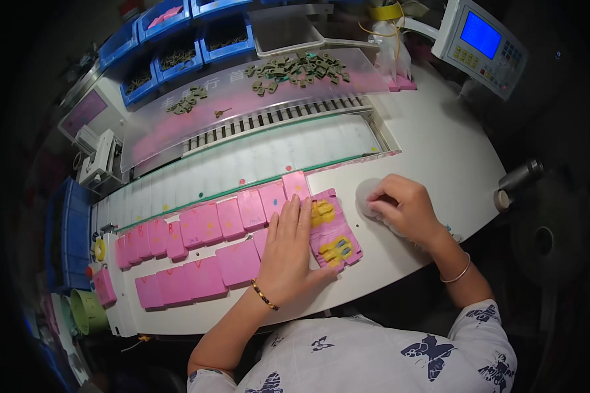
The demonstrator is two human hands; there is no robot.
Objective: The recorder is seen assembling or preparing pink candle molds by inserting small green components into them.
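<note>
My left hand [287, 245] lies with fingers stretched out, pressing on the left side of an opened pink mould [337, 230]. The mould's face shows yellow-stained hollows, the nearer one with small bluish-grey parts in it. To its right, my right hand [406, 206] pinches the edge of a pale, round, pouch-like thing [367, 196] just above the white tabletop; its exact kind cannot be made out. Two rows of pink blocks, an upper row [200, 224] and a lower row [203, 277], stretch left from my left hand, which covers some of them.
Behind the blocks runs a pale belt [255, 154] with green edges. Beyond it, a translucent sheet [236, 108] carries piles of small olive-green pieces [301, 69]. Blue bins [226, 38] stand at the back, a control panel [482, 42] at far right, and a dark cylinder [521, 175] by the right edge.
</note>
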